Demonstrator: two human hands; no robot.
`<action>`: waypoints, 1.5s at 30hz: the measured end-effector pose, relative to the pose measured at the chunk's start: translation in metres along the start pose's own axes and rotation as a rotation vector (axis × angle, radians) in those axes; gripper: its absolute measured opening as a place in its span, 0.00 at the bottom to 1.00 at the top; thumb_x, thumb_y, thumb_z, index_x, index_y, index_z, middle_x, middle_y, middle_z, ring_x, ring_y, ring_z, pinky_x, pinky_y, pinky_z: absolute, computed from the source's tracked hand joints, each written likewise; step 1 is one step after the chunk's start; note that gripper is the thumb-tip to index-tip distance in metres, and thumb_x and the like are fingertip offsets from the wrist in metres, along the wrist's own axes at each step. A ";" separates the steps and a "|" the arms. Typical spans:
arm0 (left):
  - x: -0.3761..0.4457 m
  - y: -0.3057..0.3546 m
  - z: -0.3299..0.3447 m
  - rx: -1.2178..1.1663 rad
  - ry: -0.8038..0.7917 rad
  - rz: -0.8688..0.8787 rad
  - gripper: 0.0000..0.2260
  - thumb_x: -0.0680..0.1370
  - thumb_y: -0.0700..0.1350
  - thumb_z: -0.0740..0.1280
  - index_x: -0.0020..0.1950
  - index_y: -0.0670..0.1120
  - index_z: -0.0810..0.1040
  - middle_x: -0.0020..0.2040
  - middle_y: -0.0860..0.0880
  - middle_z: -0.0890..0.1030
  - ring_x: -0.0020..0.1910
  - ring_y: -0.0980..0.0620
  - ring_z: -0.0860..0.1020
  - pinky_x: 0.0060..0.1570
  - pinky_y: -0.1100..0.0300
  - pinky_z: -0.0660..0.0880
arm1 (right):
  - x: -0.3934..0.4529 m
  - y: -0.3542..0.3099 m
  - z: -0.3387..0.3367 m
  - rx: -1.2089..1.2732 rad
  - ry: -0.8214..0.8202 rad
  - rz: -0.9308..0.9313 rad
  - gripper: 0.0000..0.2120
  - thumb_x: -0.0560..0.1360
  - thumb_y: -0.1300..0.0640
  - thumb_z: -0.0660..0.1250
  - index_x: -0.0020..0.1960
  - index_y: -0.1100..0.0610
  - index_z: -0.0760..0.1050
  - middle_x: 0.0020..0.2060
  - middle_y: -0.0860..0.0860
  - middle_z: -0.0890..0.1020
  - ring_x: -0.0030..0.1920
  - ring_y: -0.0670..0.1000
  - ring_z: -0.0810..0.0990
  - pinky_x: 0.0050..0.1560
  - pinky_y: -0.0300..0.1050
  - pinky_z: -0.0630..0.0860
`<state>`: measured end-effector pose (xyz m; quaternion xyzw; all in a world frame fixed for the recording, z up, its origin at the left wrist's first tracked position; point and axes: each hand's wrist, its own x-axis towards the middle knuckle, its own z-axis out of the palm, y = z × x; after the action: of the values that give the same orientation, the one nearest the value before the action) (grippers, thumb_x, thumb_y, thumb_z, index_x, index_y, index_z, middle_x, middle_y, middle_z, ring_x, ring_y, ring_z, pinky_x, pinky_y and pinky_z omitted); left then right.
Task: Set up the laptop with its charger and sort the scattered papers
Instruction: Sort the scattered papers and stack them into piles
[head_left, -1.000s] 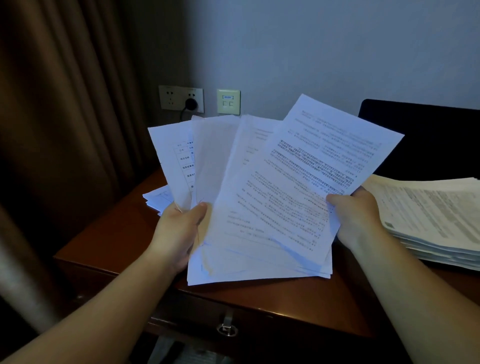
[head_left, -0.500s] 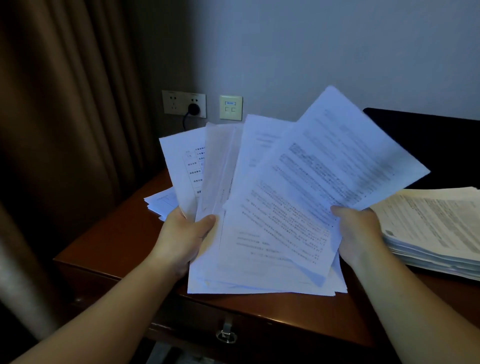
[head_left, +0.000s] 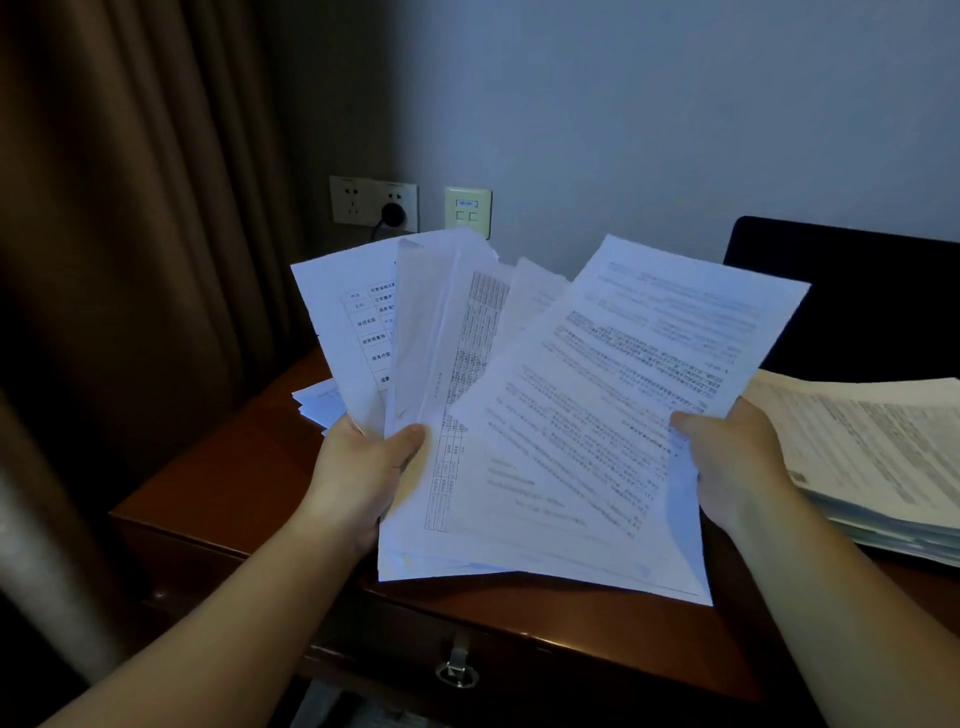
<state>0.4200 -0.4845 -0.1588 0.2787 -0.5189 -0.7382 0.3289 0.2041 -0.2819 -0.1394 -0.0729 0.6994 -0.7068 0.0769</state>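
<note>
Sorting is in hand: your left hand grips the fanned papers above the desk, your right hand pinches the top sheet, which I judge must next go to the stack at right.

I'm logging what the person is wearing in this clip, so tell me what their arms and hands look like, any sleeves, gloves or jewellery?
Both forearms are bare as far as the frame shows, so no sleeves are in view. The left hand and the right hand wear no gloves. No watch, bracelet or ring is visible, though the light is dim and the fingers are mostly hidden.
</note>
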 end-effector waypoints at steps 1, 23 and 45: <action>0.000 0.000 0.000 0.002 -0.003 -0.001 0.15 0.82 0.32 0.65 0.63 0.47 0.80 0.53 0.46 0.87 0.48 0.43 0.87 0.41 0.49 0.84 | -0.002 -0.001 0.001 -0.054 -0.017 -0.027 0.18 0.79 0.69 0.66 0.49 0.45 0.79 0.48 0.44 0.82 0.52 0.53 0.81 0.57 0.53 0.77; -0.002 -0.002 -0.001 -0.044 -0.011 0.012 0.10 0.81 0.31 0.66 0.57 0.42 0.83 0.50 0.41 0.87 0.47 0.41 0.87 0.38 0.51 0.84 | -0.020 -0.119 0.044 -0.987 -0.235 -0.691 0.09 0.81 0.68 0.59 0.44 0.60 0.74 0.40 0.55 0.79 0.39 0.58 0.79 0.38 0.47 0.78; 0.007 -0.008 -0.007 0.028 0.007 0.019 0.13 0.79 0.30 0.67 0.62 0.40 0.81 0.55 0.40 0.86 0.47 0.41 0.86 0.41 0.51 0.81 | -0.060 -0.141 0.092 -1.467 -0.758 -1.458 0.18 0.57 0.69 0.53 0.37 0.47 0.65 0.32 0.42 0.68 0.44 0.53 0.68 0.51 0.55 0.68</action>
<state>0.4191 -0.4921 -0.1694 0.2808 -0.5307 -0.7266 0.3339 0.2814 -0.3574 0.0032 -0.7085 0.6694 0.0727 -0.2111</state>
